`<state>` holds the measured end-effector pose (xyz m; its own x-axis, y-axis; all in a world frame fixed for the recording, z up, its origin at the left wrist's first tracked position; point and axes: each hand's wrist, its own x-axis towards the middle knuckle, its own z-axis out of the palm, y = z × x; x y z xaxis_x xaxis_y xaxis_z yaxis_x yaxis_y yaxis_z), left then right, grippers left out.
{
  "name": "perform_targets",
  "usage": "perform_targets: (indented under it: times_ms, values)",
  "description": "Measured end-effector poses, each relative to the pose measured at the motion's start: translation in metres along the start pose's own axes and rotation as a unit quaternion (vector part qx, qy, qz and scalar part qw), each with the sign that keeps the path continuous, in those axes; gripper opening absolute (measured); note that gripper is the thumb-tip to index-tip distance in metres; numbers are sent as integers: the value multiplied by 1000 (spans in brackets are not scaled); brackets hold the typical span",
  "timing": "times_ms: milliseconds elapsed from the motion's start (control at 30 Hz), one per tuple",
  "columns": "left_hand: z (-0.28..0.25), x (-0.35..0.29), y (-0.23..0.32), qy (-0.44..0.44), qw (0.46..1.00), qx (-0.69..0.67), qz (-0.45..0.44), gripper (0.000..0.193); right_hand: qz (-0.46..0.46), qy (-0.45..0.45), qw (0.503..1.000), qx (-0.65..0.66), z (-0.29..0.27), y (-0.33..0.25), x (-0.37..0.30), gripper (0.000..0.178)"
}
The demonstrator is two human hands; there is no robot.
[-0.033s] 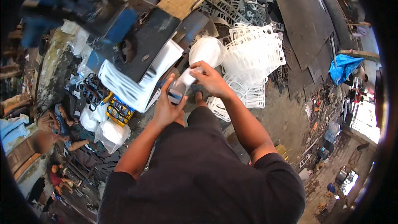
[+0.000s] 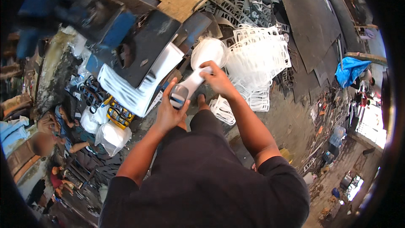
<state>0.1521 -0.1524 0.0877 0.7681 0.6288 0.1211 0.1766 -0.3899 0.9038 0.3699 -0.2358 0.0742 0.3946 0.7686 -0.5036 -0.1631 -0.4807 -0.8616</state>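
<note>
Strip (image 2: 193, 83), pale and smooth, spans left grip (image 2: 170, 109) to right grip (image 2: 220, 83).

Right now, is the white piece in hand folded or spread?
Spread lengthwise: the white piece reaches from the left hand to the right hand. Hidden folds: cannot tell.

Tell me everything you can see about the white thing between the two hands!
The white piece is long and looks smooth, but blur hides what it is made of. Held up, it slants from upper right to lower left, just below a round white bundle in the picture. The right hand holds its upper end; its lower end meets a grey rounded piece in the left hand. I can't tell whether the two are joined.
</note>
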Motion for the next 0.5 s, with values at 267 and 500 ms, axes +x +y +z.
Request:
perform_targets:
  times_ms: [267, 500]
  values:
    - [59, 14, -30, 19, 987, -18, -158, 82, 12, 85, 982, -166, -160, 174, 214, 57]
    - [93, 37, -44, 81, 970, 16, -228, 77, -117, 362, 885, -269, -148, 209, 283, 50]
